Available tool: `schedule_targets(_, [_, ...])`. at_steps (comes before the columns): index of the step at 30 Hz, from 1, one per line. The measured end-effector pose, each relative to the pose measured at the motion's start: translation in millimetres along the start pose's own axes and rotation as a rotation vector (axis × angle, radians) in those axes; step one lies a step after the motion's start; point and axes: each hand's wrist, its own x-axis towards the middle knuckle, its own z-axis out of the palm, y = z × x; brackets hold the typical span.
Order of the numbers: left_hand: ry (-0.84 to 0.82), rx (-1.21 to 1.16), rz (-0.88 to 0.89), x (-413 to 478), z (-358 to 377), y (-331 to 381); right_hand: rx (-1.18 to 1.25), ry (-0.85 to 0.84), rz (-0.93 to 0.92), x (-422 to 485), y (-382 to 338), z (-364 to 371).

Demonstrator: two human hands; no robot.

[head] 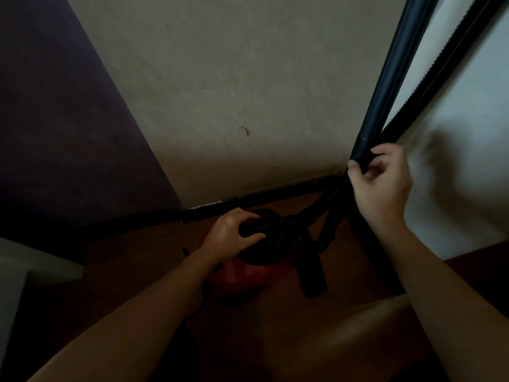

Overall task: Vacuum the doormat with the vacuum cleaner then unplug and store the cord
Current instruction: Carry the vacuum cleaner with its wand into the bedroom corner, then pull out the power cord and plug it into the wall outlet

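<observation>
A red vacuum cleaner (242,274) with a black top sits on the brown floor in a dim corner. My left hand (234,230) grips the black handle on its top. A black rigid wand (391,78) leans up along the wall corner, with a ribbed black hose (451,56) beside it. My right hand (382,180) is closed around the lower end of the wand where the hose meets it. A black floor nozzle (314,274) lies just right of the canister. A thin black cord (185,250) shows left of the canister. No doormat is in view.
A beige wall (234,92) faces me, with a dark baseboard (248,202) along its foot. A dark purple surface (55,119) stands at left and a white wall (454,166) at right. A pale object's edge (27,268) shows at lower left. My knee (344,334) is low in front.
</observation>
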Motion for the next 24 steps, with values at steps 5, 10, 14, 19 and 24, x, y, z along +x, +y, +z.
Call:
schedule_targets(5, [0.065,-0.044,-0.037,-18.7,-8.9,-9.7,0.090,-0.366,-0.191,-23.4,-13.5,29.1])
schedule_targets(10, [0.106,-0.036,-0.098,-42.0,-16.2,-27.6,0.048,-0.697,-0.247,-43.7,-13.3,55.3])
schedule_targets(14, [0.155,-0.024,-0.143,-57.0,-32.1,-33.6,0.008,-0.926,-0.366,-61.5,-19.6,86.3])
schedule_targets(19, [0.182,-0.014,-0.226,-87.5,-62.5,-12.8,-0.214,-1.225,-0.423,-77.8,-39.0,104.2])
schedule_targets(24, [0.159,-0.023,-0.344,-136.6,-81.7,2.7,-0.356,-1.288,-0.460,-104.6,-56.9,101.4])
